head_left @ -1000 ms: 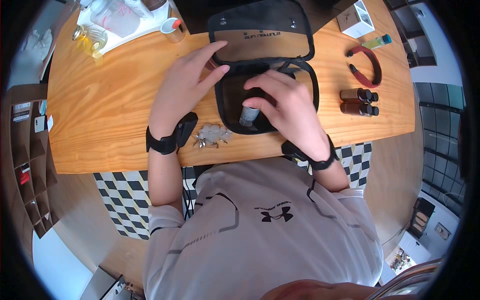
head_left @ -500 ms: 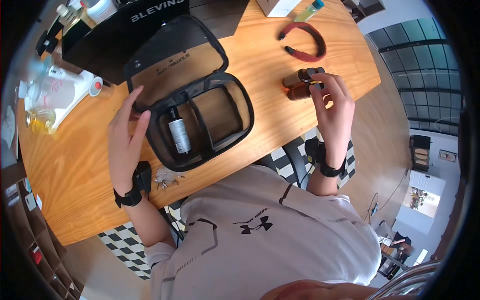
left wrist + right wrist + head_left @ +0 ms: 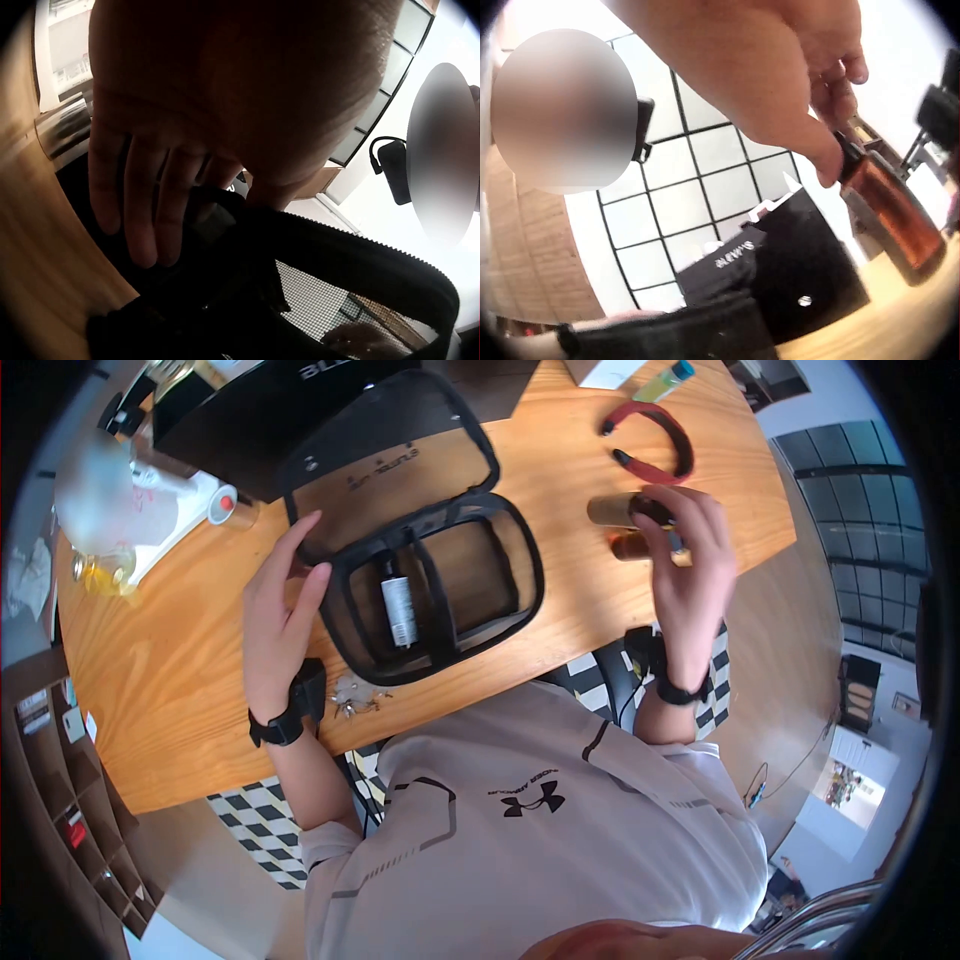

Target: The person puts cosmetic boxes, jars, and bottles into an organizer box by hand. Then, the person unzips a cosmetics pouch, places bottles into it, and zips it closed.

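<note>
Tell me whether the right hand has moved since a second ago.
Yes. The right hand left the black pouch and went right to the amber bottles.

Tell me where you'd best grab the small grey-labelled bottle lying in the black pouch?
Probably by its labelled middle, coming straight down from above. The grey-labelled bottle lies flat in the left compartment of the open black zip pouch, with walls close along both sides, so only its top is free; fingers fit along its length.

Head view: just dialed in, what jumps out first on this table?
The open black pouch at the table's middle, one small bottle lying in its left compartment, the left hand resting at its left rim. To the right, the right hand grips an amber bottle, a second amber one beside it and a red headband beyond.
</note>
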Available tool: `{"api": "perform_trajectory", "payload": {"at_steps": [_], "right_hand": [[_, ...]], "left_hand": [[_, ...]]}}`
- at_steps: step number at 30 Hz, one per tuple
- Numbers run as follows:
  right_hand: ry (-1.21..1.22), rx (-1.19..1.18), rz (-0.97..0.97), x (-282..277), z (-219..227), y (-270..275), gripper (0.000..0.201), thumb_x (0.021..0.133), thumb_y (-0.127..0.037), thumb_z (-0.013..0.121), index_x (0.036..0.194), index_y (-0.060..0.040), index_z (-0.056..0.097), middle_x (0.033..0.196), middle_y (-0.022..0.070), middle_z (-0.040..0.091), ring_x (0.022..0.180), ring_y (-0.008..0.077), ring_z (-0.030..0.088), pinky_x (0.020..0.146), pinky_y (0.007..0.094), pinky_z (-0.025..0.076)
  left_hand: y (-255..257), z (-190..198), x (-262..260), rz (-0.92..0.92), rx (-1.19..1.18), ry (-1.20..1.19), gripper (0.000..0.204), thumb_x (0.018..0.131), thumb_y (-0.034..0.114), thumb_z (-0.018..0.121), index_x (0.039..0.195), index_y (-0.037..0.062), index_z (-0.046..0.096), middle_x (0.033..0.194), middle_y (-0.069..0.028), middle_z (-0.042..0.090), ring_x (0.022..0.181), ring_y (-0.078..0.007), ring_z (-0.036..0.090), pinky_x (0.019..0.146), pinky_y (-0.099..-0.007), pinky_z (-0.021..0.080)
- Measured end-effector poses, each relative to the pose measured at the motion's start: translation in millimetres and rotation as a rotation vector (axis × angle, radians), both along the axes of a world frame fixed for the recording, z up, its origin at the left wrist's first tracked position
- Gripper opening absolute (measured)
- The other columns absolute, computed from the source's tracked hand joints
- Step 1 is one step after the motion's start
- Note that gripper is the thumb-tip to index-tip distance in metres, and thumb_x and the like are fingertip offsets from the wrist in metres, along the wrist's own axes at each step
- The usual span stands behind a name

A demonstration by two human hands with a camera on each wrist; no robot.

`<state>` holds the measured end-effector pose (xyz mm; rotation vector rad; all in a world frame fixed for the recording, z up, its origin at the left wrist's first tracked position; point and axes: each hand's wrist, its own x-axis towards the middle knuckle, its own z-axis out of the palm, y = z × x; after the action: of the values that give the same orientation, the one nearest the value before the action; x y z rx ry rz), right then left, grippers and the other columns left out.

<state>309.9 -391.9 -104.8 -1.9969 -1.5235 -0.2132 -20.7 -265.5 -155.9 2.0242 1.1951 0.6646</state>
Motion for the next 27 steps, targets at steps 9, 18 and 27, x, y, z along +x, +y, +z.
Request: {"api": "perform_trajectory", "payload": {"at_steps": [9,18,27], "right_hand": [[0.263,-0.100,0.716,-93,-9,37,0.030,0.080,-0.005,0.078,0.108,0.0007,0.070,0.096,0.0131,0.064,0.087,0.0319,0.066,0.076,0.0397,0.055],[0.211,-0.062,0.676,-81,-22,35,0.023,0.082,-0.003,0.073,0.105,-0.0013,0.070,0.100,0.0130,0.071,0.093,0.0286,0.068,0.081,0.0368,0.055],[0.042,-0.107,-0.217,46,14,-24,0.022,0.081,-0.002,0.076,0.103,-0.0047,0.074,0.096,0.0100,0.071,0.087,0.0300,0.066,0.077,0.0380,0.052]], "left_hand": [[0,-7,2,-0.003,0.032,-0.096,0.043,0.098,0.013,0.063,0.140,0.0046,0.059,0.119,-0.0107,0.069,0.083,-0.0175,0.055,0.084,-0.0303,0.047],[1,-14,-2,-0.032,0.094,-0.029,0.042,0.101,0.014,0.060,0.142,0.0047,0.057,0.140,-0.0146,0.063,0.093,-0.0237,0.064,0.089,-0.0332,0.050],[-1,-16,-4,-0.006,0.027,0.027,0.044,0.103,0.018,0.055,0.144,0.0009,0.055,0.145,-0.0153,0.060,0.135,-0.0295,0.056,0.114,-0.0373,0.039]]}}
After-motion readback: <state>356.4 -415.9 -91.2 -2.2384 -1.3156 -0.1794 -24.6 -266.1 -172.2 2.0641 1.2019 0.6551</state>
